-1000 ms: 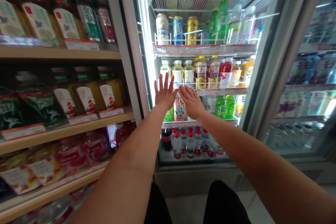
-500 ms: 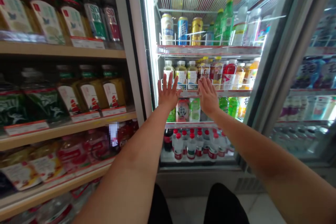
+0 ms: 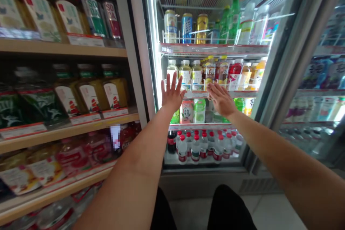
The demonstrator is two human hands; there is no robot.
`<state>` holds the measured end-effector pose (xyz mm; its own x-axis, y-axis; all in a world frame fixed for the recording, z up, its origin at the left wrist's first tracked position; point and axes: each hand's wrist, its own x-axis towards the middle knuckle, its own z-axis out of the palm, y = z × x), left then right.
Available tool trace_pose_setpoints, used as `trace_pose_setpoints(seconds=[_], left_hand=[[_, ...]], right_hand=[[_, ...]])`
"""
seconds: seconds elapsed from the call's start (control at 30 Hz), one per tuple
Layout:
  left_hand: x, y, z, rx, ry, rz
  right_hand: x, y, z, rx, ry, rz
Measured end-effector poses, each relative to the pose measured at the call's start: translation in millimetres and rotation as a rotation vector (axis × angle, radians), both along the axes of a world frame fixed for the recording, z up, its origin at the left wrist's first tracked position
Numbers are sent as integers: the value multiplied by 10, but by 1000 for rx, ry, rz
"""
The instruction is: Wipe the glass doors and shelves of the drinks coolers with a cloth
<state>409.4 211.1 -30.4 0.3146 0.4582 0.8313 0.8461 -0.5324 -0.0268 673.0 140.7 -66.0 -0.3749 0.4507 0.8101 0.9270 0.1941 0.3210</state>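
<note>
My left hand (image 3: 171, 92) is raised with fingers spread, flat against the glass of the drinks fridge (image 3: 151, 61) near its left frame, holding nothing. Its fingertips reach the level of the pale yellow bottles (image 3: 185, 73) on the second shelf. My right hand (image 3: 221, 97) is stretched out flat with fingers together, a little to the right, in front of the shelf edge (image 3: 242, 94) under the red and orange bottles (image 3: 235, 73). It also holds nothing. Between my hands, a pink bottle (image 3: 186, 111) and a green bottle (image 3: 199, 110) stand on the third shelf.
Cans (image 3: 185, 28) and green bottles (image 3: 231, 18) fill the fridge's top shelf; red-capped water bottles (image 3: 196, 145) line the bottom. A glass door (image 3: 291, 50) stands angled at the right. Wooden shelves (image 3: 64, 53) on the left carry large drink bottles (image 3: 88, 95).
My right hand has slid to the right, away from my left hand, uncovering the pink and green bottles. My left hand has stayed nearly in place.
</note>
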Motion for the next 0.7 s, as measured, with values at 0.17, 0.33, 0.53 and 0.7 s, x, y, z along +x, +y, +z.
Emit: trace_pose_setpoints(seconds=[0.17, 0.33, 0.53, 0.7], left_hand=[[-4, -4, 14, -5, 4, -2], [-6, -43, 28, -26, -7, -5], [-7, -23, 14, -7, 11, 14], [-6, -16, 22, -23, -3, -4]], right_hand=[[146, -58, -219, 25, -109, 1], [308, -157, -341, -147, -410, 103], [449, -197, -57, -150, -344, 51], [655, -262, 167, 94, 160, -153]])
